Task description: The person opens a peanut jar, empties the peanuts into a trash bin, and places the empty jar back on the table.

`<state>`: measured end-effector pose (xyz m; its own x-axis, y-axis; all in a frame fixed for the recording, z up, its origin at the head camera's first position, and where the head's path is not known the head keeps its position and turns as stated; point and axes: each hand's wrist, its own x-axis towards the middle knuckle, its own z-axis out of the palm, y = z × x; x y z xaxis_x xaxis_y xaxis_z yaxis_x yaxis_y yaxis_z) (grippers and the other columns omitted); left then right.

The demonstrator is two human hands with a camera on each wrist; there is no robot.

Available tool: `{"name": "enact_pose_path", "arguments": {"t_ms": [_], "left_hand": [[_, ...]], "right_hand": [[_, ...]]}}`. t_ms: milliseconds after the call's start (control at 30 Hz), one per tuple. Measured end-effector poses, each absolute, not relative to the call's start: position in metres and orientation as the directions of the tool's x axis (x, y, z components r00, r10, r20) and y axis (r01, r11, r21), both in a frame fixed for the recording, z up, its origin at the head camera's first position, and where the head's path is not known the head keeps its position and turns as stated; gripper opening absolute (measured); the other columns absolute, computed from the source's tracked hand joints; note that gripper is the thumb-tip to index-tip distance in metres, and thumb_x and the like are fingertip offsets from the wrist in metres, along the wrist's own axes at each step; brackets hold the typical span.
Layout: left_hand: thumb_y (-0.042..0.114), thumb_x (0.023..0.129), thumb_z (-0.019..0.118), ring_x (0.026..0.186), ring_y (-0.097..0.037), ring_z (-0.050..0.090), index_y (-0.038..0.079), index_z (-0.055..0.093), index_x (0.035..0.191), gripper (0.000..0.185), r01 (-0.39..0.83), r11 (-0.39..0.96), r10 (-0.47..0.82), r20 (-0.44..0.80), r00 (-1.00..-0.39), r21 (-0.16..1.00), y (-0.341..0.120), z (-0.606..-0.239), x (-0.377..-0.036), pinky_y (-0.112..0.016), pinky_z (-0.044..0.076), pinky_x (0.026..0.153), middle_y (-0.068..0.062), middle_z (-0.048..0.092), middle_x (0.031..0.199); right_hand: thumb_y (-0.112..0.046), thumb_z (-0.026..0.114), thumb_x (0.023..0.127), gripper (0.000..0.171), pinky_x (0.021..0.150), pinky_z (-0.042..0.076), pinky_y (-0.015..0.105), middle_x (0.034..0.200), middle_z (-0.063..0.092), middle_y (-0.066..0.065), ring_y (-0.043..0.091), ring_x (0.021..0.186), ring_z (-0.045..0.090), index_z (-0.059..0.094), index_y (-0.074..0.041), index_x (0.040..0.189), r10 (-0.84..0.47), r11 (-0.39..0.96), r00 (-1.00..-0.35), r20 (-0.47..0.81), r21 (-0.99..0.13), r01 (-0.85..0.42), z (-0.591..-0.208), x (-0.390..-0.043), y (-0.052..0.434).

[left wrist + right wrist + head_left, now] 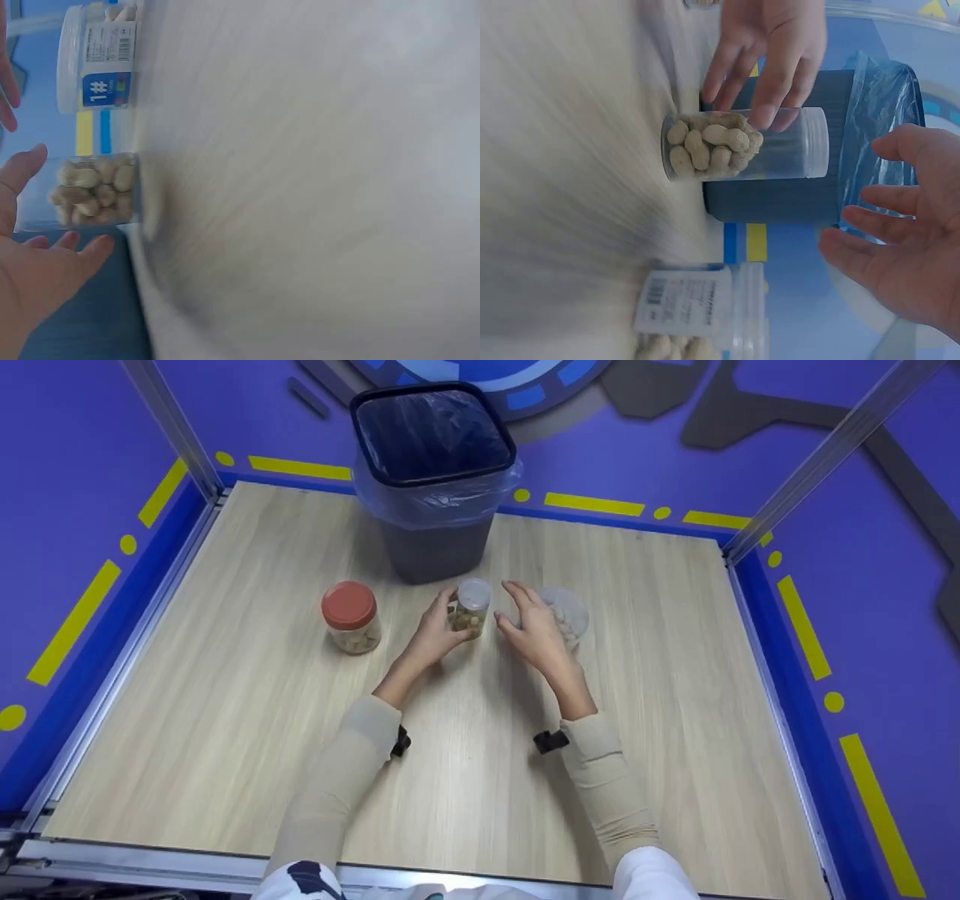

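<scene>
My left hand [435, 631] holds a slim clear jar of peanuts [716, 146] from the left, thumb on the near side and fingers on the far side. The jar stands upright with its translucent lid [474, 593] on. To its right, my right hand [535, 631] is apart from it, fingers spread and palm facing the jar. Partly behind that hand sits a wider clear jar [574, 611], with pale pieces inside and a white and blue label [109, 64]. It also shows in the right wrist view.
Left of the hands stands a jar with a red lid [349, 605] and pale contents. Behind the jars is a dark grey bin [435, 547] lined with a clear plastic bag [442, 514]. Blue panels [637, 465] enclose the wooden table [465, 795] at the back and sides.
</scene>
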<state>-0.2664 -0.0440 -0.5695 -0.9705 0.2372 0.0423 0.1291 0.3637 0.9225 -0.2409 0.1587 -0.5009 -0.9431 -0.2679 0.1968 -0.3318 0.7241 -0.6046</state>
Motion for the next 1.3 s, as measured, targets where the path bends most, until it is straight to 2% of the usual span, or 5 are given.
{"name": "enact_pose_path", "arguments": {"t_ms": [300,700,900,1133,1300], "left_hand": [[0.014,0.088,0.079,0.136,-0.028,0.050,0.007,0.042,0.149,0.071,0.065,0.334,0.213,-0.008,-0.977,0.940,-0.035,-0.576,-0.281,-0.045,0.038,0.114,-0.015,0.055,0.144],[0.016,0.087,0.081,0.129,-0.028,0.056,0.003,0.050,0.140,0.063,0.091,0.382,0.178,0.023,-0.984,0.920,-0.031,-0.573,-0.282,-0.042,0.043,0.110,-0.015,0.060,0.137],[0.021,0.085,0.083,0.120,-0.029,0.059,0.003,0.054,0.136,0.062,0.165,0.411,0.151,0.112,-0.982,0.897,-0.031,-0.562,-0.276,-0.044,0.046,0.104,-0.015,0.062,0.129],[0.026,0.084,0.085,0.122,-0.032,0.052,0.008,0.055,0.140,0.066,0.264,0.530,0.166,0.207,-0.964,0.806,-0.034,-0.541,-0.271,-0.047,0.043,0.106,-0.014,0.057,0.130],[0.021,0.081,0.087,0.116,-0.032,0.056,0.005,0.057,0.137,0.066,0.356,0.563,0.193,0.301,-0.934,0.745,-0.035,-0.527,-0.263,-0.046,0.047,0.102,-0.016,0.057,0.125]], "right_hand": [[-0.025,0.059,0.102,0.054,0.116,0.038,0.044,0.152,0.047,0.018,0.032,0.141,0.046,0.047,-0.003,0.150,-0.229,0.715,-0.958,0.173,-0.638,-0.286,-0.507,-0.246,0.159],[-0.022,0.060,0.102,0.052,0.107,0.046,0.046,0.150,0.050,0.018,0.035,0.130,0.056,0.049,-0.001,0.148,-0.210,0.692,-0.954,0.216,-0.656,-0.301,-0.506,-0.246,0.163],[-0.021,0.061,0.101,0.052,0.107,0.046,0.047,0.150,0.050,0.018,0.035,0.130,0.056,0.049,-0.001,0.148,-0.217,0.696,-0.948,0.231,-0.644,-0.316,-0.504,-0.243,0.164],[-0.023,0.061,0.101,0.052,0.102,0.050,0.046,0.148,0.052,0.017,0.034,0.126,0.057,0.050,-0.002,0.148,-0.210,0.687,-0.944,0.254,-0.649,-0.327,-0.496,-0.235,0.166],[-0.021,0.061,0.101,0.051,0.101,0.052,0.045,0.144,0.054,0.019,0.034,0.125,0.058,0.050,0.000,0.146,-0.210,0.654,-0.933,0.293,-0.667,-0.357,-0.491,-0.229,0.166]]}}
